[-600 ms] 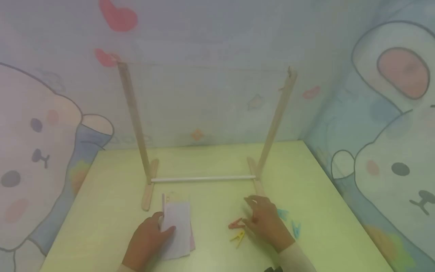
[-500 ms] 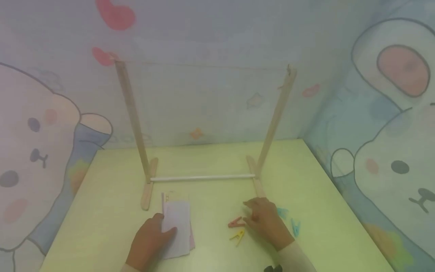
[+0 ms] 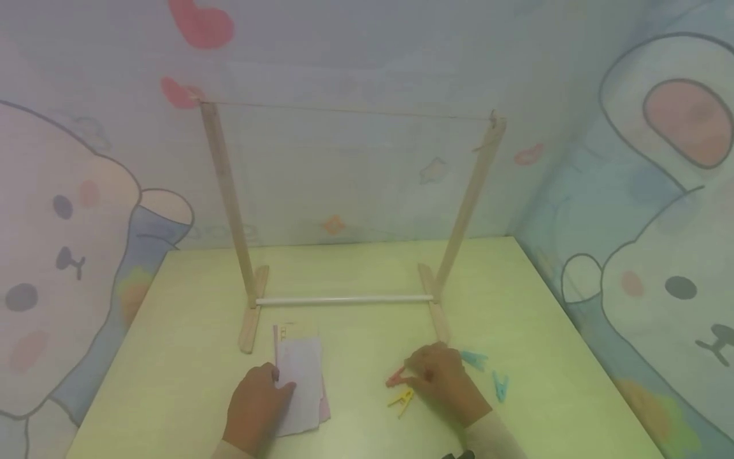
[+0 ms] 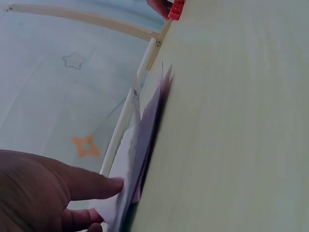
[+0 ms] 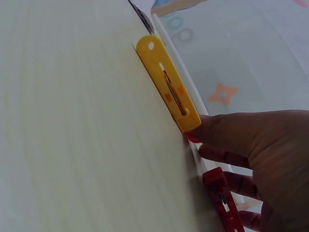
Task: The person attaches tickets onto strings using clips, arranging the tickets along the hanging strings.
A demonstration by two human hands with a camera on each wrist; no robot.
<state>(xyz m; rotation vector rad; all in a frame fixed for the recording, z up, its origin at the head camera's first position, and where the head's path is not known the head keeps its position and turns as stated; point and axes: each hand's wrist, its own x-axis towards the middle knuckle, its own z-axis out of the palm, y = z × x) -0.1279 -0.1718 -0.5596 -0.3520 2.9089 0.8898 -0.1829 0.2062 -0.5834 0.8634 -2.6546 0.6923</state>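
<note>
My left hand holds the left edge of a small stack of paper sheets, with its thumb lying on the top white sheet. The left wrist view shows the sheets' edges tilted off the table beside the thumb. On the right, my right hand pinches the ends of a red clothespin low at the table. A yellow clothespin is right by the thumb in the right wrist view. Another red piece, apparently a clothespin, shows under the other fingers.
Beyond the hands stands a wooden frame with two posts, a string between their tops and a white rod low down. Two blue clothespins lie right of my right hand. Cartoon-printed walls enclose the pale yellow table.
My right hand has come down slightly and its thumb and forefinger have closed on the red clothespin. The left hand keeps its place at the paper sheets.
</note>
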